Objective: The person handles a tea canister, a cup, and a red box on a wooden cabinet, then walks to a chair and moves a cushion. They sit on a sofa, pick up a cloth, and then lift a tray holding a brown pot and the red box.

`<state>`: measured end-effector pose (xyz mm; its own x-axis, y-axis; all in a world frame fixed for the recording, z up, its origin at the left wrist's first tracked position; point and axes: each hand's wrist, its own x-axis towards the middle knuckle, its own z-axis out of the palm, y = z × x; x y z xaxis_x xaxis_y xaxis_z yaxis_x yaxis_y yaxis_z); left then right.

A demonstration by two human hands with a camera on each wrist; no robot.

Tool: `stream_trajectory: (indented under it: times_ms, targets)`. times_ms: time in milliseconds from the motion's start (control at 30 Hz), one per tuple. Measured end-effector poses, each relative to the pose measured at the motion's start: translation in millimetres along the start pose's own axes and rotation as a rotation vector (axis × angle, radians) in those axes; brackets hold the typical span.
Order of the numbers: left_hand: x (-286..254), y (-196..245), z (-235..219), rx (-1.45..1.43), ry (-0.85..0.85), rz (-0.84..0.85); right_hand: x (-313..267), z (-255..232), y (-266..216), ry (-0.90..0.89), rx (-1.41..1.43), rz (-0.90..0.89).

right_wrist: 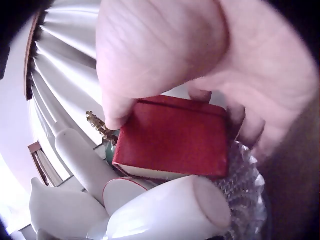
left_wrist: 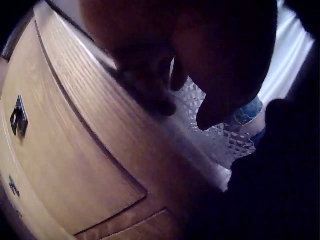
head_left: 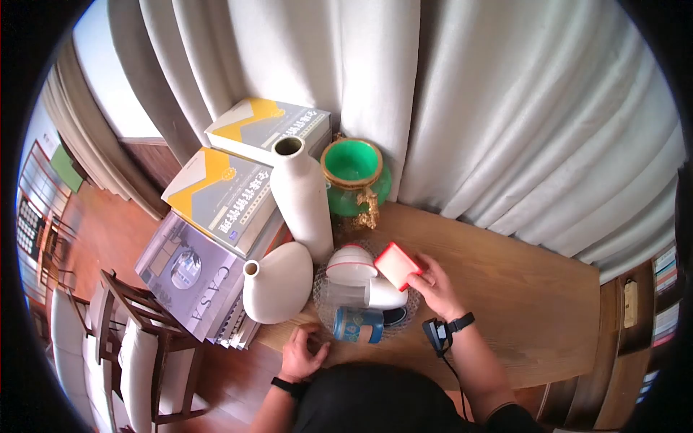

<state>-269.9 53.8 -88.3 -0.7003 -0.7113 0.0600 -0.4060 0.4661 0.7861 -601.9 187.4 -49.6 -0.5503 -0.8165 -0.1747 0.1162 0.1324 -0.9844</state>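
In the head view my right hand pinches a small red box-shaped thing with a pale face. The right wrist view shows the thumb on one side of the red box-shaped thing and fingers on the other, above a clear cut-glass dish. In that dish lie a white cup, a white bowl with a red rim, a blue can on its side and a dark oval thing. My left hand rests loosely curled at the table's front edge, holding nothing.
Two white vases, one tall and one squat, stand left of the dish. Behind them are a green pot with gold handles and stacked books. A curtain hangs along the back of the wooden table.
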Motion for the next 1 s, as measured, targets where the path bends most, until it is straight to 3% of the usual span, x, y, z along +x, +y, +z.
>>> stream_trajectory:
  times_ms: [67, 100, 133, 200, 300, 433, 600, 1000]
  targets:
    - [3, -10, 8, 0.026, 0.099, 0.079, 5, 2, 3, 0.059, 0.034, -0.031]
    - [3, -11, 8, 0.072, 0.107, 0.028, 6, 5, 4, 0.077, 0.074, -0.046]
    - [7, -11, 9, 0.079, 0.185, 0.144, 6, 5, 2, 0.037, 0.063, -0.039]
    - [8, -7, 11, 0.065, 0.190, 0.069, 5, 7, 0, 0.049, 0.019, -0.067]
    - [8, -4, 15, 0.072, 0.235, 0.093, 5, 6, 0, 0.041, -0.027, -0.063]
    - [8, -6, 19, 0.096, 0.210, 0.044, 2, 6, 2, 0.058, -0.017, -0.056]
    - [9, -5, 19, 0.104, 0.255, 0.142, 2, 8, 4, 0.051, 0.031, -0.050]
    - [10, -3, 19, 0.170, 0.247, 0.155, -8, 10, 6, 0.077, 0.031, -0.119]
